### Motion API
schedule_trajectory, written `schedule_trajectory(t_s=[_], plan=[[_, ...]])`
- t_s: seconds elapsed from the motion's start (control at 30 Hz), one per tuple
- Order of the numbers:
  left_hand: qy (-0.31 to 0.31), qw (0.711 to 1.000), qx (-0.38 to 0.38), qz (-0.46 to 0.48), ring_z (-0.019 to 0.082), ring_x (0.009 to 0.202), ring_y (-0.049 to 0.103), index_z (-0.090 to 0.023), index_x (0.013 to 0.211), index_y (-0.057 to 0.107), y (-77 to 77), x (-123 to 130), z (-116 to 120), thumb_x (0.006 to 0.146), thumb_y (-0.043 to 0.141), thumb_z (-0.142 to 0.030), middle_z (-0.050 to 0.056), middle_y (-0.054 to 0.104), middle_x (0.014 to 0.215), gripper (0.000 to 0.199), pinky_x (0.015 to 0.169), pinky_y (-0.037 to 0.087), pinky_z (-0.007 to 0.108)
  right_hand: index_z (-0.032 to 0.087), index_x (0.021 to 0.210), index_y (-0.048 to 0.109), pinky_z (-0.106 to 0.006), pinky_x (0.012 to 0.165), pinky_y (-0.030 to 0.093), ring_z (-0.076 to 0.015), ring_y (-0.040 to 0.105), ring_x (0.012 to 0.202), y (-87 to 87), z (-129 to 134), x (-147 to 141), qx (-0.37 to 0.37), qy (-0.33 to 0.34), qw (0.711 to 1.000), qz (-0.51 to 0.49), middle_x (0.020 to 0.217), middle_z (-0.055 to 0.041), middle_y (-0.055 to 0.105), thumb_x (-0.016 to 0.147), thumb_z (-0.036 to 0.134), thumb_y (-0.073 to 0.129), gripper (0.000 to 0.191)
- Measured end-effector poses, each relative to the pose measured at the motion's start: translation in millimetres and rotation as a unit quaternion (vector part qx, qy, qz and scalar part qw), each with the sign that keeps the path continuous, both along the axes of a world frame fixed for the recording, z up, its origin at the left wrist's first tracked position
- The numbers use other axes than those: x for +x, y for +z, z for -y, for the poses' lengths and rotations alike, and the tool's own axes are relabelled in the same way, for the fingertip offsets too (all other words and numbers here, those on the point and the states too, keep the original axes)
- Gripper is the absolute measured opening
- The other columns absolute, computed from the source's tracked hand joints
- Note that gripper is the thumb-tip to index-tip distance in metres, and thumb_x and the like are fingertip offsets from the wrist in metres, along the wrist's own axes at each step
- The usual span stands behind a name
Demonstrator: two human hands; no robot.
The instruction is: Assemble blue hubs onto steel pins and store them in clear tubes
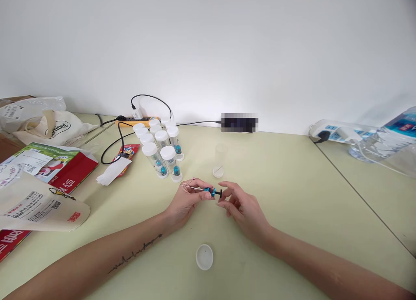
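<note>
My left hand (186,203) pinches a small blue and black device (211,191) with thin metal rods that point left. Close to the device's black end is my right hand (242,206), its fingers curved and apart, with nothing visible between them. Behind the hands stands a clear tube (220,154) on a white base, a thin rod inside. In front of them a round white cap (204,257) lies with its hollow side up. Several capped clear tubes (162,146), some showing blue parts inside, are grouped to the left.
A power strip (151,122) with black cables, a red packet (130,151) and bags (58,128) occupy the left. A pixelated dark screen (238,122) leans on the wall. Another power strip (334,128) and a water bottle (403,122) are at the right.
</note>
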State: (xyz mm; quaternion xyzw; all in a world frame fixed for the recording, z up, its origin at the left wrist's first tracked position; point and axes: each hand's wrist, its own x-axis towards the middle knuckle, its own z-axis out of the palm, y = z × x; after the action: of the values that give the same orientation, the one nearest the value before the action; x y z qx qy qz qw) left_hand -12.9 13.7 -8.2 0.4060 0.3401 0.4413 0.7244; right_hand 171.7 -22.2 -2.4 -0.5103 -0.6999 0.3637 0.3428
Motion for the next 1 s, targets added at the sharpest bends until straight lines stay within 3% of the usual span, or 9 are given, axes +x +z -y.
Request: schedule_trajectory(t_s=[0.2, 0.37, 0.5, 0.63, 0.93, 1.0], plan=[[-0.005, 1.0, 0.008, -0.002, 0.011, 0.07, 0.063, -0.016, 0.079, 0.07, -0.8, -1.1, 0.2, 0.064, 0.077, -0.015, 0.001, 0.067, 0.075, 0.017, 0.072, 0.046, 0.024, 0.028, 0.103, 0.054, -0.022, 0.052, 0.044, -0.0107, 0.051, 0.054, 1.1, 0.5, 0.1, 0.016, 0.009, 1.0, 0.013, 0.067, 0.004, 0.056, 0.09, 0.027, 0.044, 0.016], [-0.005, 1.0, -0.002, 0.005, 0.011, 0.069, 0.062, -0.016, 0.079, 0.07, -0.8, -0.7, 0.5, 0.064, 0.077, -0.016, 0.001, 0.067, 0.077, 0.017, 0.071, 0.047, 0.024, 0.028, 0.112, 0.05, -0.02, 0.051, 0.044, -0.0084, 0.05, 0.053, 1.5, 0.4, 0.2, 0.015, -0.004, 1.0, -0.013, 0.082, 0.0021, 0.06, 0.09, 0.029, 0.047, 0.023], [-0.006, 1.0, 0.008, -0.002, 0.012, 0.072, 0.063, -0.016, 0.079, 0.069, -0.6, -0.6, 0.2, 0.064, 0.077, -0.016, 0.001, 0.067, 0.077, 0.017, 0.073, 0.047, 0.025, 0.027, 0.102, 0.056, -0.02, 0.052, 0.043, -0.0095, 0.051, 0.055, 2.4, 0.8, 1.2, 0.014, 0.001, 1.0, -0.007, 0.072, 0.0026, 0.058, 0.092, 0.032, 0.045, 0.017], [-0.006, 1.0, 0.013, 0.0, 0.011, 0.072, 0.063, -0.016, 0.08, 0.07, -0.8, -1.1, -0.3, 0.065, 0.076, -0.015, 0.0, 0.066, 0.078, 0.016, 0.076, 0.046, 0.024, 0.026, 0.111, 0.052, -0.021, 0.052, 0.044, -0.0087, 0.052, 0.055, 2.1, 1.5, 2.0, 0.018, 0.006, 0.999, -0.026, 0.086, -0.0002, 0.06, 0.094, 0.037, 0.039, 0.024], [-0.03, 0.999, 0.021, 0.004, 0.012, 0.074, 0.064, -0.015, 0.079, 0.069, -1.5, -0.7, 0.9, 0.065, 0.076, -0.013, 0.002, 0.07, 0.076, 0.015, 0.075, 0.047, 0.024, 0.023, 0.092, 0.058, -0.021, 0.05, 0.04, -0.01, 0.05, 0.057, 1.0, 0.4, 1.2, 0.023, 0.02, 1.0, 0.0, 0.074, 0.0004, 0.059, 0.092, 0.039, 0.043, 0.022], [-0.027, 0.999, 0.016, 0.003, 0.012, 0.073, 0.064, -0.016, 0.079, 0.069, -1.6, -0.7, 0.8, 0.065, 0.076, -0.012, 0.001, 0.07, 0.077, 0.016, 0.074, 0.047, 0.024, 0.023, 0.099, 0.057, -0.02, 0.05, 0.041, -0.0097, 0.051, 0.056, 1.3, 1.0, 2.2, 0.014, 0.023, 1.0, -0.012, 0.075, 0.0003, 0.059, 0.093, 0.04, 0.041, 0.024]])
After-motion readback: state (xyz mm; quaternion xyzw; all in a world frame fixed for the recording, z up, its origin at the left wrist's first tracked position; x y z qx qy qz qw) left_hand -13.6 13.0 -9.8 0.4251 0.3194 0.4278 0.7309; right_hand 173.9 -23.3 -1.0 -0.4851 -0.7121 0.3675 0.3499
